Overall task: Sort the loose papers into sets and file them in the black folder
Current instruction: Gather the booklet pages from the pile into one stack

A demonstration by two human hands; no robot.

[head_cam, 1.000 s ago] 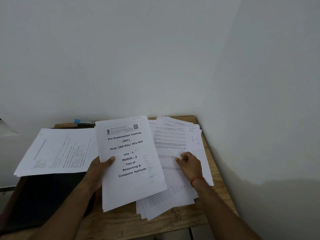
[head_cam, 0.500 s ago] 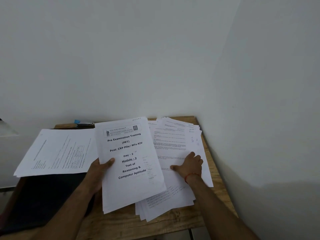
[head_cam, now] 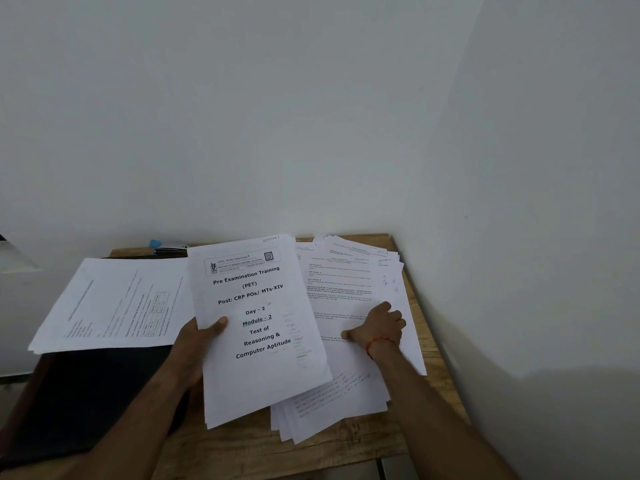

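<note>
- White walls (head_cam: 311,116) meet in a corner behind a wooden table (head_cam: 346,448).
- Left hand (head_cam: 194,344) grips a stapled-looking set (head_cam: 263,375) by its left edge, with the thumb on the title page and the fingers hidden beneath. It is held over the middle of the table, and the cover reads "Pre Examination Training".
- Right hand (head_cam: 377,327) rests on the pile (head_cam: 346,400) with the thumb stretched out to the left and flat on the top sheet. The fingers are bent down onto the paper, but I cannot tell whether they pinch a sheet.
- That pile of loose printed sheets is fanned out over the right half of the table, from the far right corner nearly to the front edge. The held set overlaps its left side.
- A black folder (head_cam: 86,393) lies closed on the left half and reaches past the front left corner.
- A second stack (head_cam: 114,303) of printed sheets lies across the folder's far part.
- A blue-tipped item (head_cam: 162,244), too small to make out, sits at the far edge.
- A red thread (head_cam: 379,341) circles the right wrist.
</note>
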